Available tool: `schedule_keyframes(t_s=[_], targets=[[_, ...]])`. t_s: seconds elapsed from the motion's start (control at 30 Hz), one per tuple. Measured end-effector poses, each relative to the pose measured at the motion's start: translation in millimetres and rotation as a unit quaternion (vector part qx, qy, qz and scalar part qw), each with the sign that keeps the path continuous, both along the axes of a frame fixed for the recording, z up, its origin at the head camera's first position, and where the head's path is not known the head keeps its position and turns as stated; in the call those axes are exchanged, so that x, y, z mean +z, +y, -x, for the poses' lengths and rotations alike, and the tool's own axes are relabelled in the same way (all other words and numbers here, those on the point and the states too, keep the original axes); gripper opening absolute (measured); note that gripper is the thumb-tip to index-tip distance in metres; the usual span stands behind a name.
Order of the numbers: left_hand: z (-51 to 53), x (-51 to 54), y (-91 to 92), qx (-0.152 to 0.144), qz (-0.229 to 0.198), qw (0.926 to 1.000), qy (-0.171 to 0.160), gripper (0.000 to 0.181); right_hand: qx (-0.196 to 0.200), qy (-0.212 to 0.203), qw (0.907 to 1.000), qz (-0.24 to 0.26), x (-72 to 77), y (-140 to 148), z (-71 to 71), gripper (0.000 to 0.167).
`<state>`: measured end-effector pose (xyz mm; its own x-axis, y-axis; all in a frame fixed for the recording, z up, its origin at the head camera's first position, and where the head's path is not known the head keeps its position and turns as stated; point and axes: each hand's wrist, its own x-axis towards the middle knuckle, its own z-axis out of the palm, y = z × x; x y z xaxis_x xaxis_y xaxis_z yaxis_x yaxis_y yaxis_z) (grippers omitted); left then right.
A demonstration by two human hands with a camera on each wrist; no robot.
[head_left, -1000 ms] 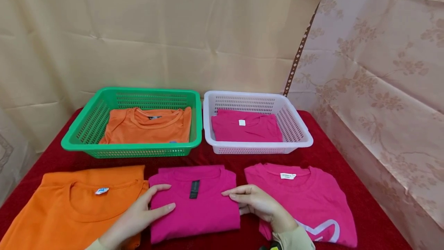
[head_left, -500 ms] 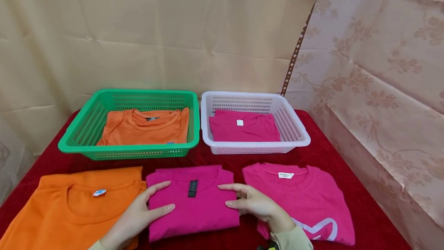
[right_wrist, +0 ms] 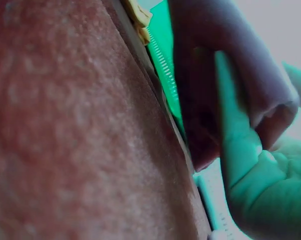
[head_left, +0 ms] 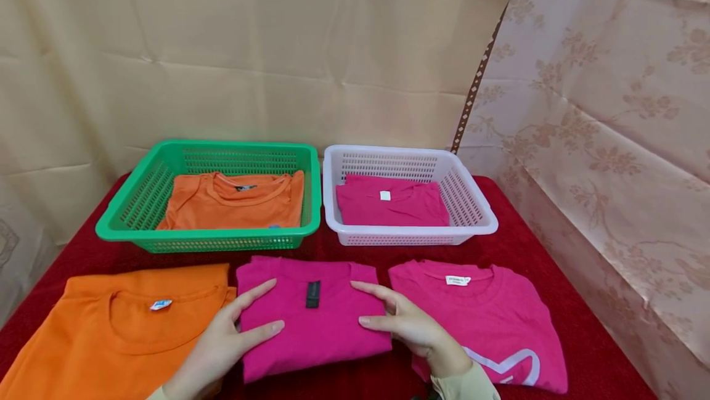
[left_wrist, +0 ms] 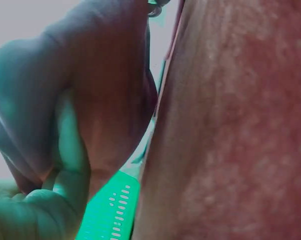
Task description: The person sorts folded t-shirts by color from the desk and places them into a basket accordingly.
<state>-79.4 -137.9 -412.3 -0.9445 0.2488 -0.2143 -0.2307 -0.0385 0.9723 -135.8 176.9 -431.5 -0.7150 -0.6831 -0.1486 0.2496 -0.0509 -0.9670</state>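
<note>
A purple shirt [head_left: 318, 335] is folded flat in the near middle, between two more shirts. The left hand [head_left: 230, 331] has its left side and the right hand [head_left: 415, 326] has its right side. On both hands the fingers [head_left: 256, 294] are a bit apart, with the thumb and pointing finger on top and others bent under the cloth, so they pinch it. The wrist views show a gap between the shirt and the counter [head_left: 582, 338], but I cannot tell if all of it is up. A black tag [head_left: 313, 294] is at its neck.

An orange shirt [head_left: 127, 332] lies near left, just beside it. A pink shirt [head_left: 493, 320] lies near right.

On the far side, a green basket [head_left: 222, 233] on the left has an orange top [head_left: 238, 208] in it. Just beside it, a white basket [head_left: 410, 230] has a pink top [head_left: 399, 209] in it.
</note>
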Motion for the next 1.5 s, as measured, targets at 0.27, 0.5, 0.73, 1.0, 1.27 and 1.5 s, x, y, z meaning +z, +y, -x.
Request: schedule_keyframes(t_s=[0.27,0.5,0.73,1.0,1.27,1.5], targets=[[-5.3,13.8,-0.5,-0.003,-0.002,0.9992,0.04,0.071,-0.008,0.055,0.998,0.031,13.1,-4.0,-6.6,0.068],[-11.1,24.8,4.3,0.02,0.021,0.9986,0.045,0.069,-0.009,0.092,0.9955,0.019,26.1,-4.8,-12.5,0.072],[-11.7,37.8,10.2,0.02,0.009,0.9993,0.03,0.071,-0.06,0.112,0.9918,0.013,40.2,-3.0,-15.8,0.072],[-0.6,60.1,15.7,-0.019,-0.004,0.9972,0.072,0.07,-0.135,0.134,0.9815,0.019,63.0,2.5,-19.7,0.071],[13.9,80.6,26.1,-0.052,-0.036,0.9864,0.152,0.071,-0.208,0.156,0.9614,0.089,85.4,8.3,-13.5,0.068],[31.7,97.9,32.0,-0.105,-0.012,0.9818,0.158,0.087,-0.175,0.188,0.9642,0.064,100.6,20.9,-5.0,0.075]])
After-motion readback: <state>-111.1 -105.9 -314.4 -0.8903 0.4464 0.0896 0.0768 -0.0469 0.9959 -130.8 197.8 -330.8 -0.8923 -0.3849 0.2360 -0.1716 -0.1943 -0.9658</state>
